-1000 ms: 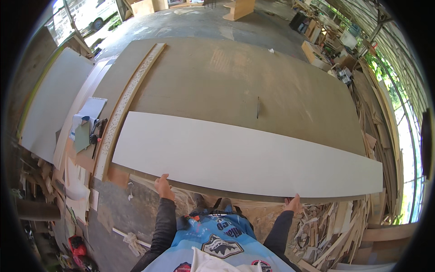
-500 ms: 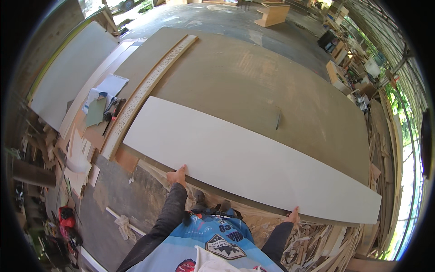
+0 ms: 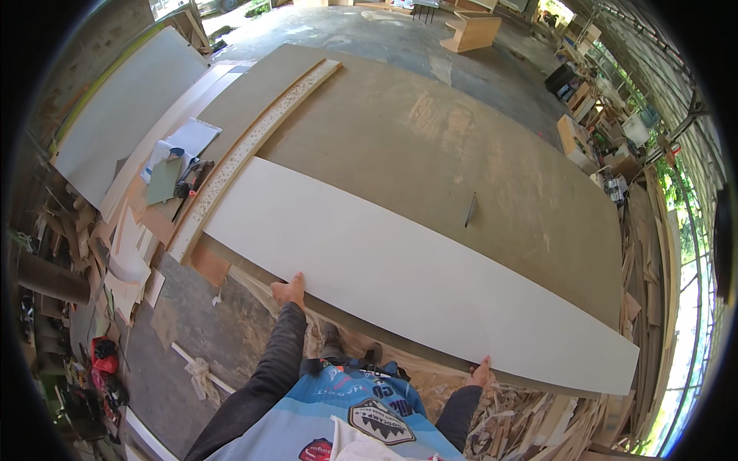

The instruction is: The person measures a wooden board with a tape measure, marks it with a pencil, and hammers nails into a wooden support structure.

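A long white panel (image 3: 415,265) lies flat along the near side of a large brown work board (image 3: 369,123). Its left end sits against a raised wooden strip (image 3: 257,129) pitted with many small marks. My left hand (image 3: 289,290) grips the panel's near edge left of the middle, thumb on top and fingers mostly hidden. Farther right, my right hand (image 3: 480,373) holds the same edge, its thumb tip over the white face. Beyond the panel, a thin dark pencil-like stick (image 3: 470,210) rests on the board.
Papers (image 3: 195,137), a green sheet (image 3: 164,180) and dark hand tools (image 3: 191,183) lie left of the strip. Wood offcuts (image 3: 523,426) heap up below the near right edge. Stacked boards (image 3: 642,261) stand along the right. A wooden box-like piece (image 3: 471,32) stands on the far floor.
The white panel has slid left with both my hands on it, and the gap between its left end and the wooden strip has closed. The view has shifted slightly.
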The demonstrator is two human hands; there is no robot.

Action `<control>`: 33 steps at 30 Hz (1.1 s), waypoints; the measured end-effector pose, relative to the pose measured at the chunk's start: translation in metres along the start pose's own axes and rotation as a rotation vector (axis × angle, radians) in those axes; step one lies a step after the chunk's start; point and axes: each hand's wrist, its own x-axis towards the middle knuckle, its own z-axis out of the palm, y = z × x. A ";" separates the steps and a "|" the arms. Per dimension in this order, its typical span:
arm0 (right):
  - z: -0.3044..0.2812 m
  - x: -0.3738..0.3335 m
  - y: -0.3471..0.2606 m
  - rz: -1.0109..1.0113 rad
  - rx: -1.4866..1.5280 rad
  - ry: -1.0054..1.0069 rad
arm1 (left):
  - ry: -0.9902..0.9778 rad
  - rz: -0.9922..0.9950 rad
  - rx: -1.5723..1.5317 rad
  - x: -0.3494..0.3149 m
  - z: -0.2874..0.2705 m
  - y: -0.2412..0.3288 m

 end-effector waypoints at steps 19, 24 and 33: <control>0.002 0.010 -0.007 -0.004 0.036 -0.066 | 0.059 -0.037 0.050 0.017 0.013 -0.003; 0.012 -0.007 -0.018 -0.012 -0.004 -0.075 | 0.078 0.019 0.082 0.045 0.014 -0.022; 0.011 -0.021 -0.045 -0.088 -0.312 -0.116 | 0.050 -0.008 0.099 0.051 0.021 -0.013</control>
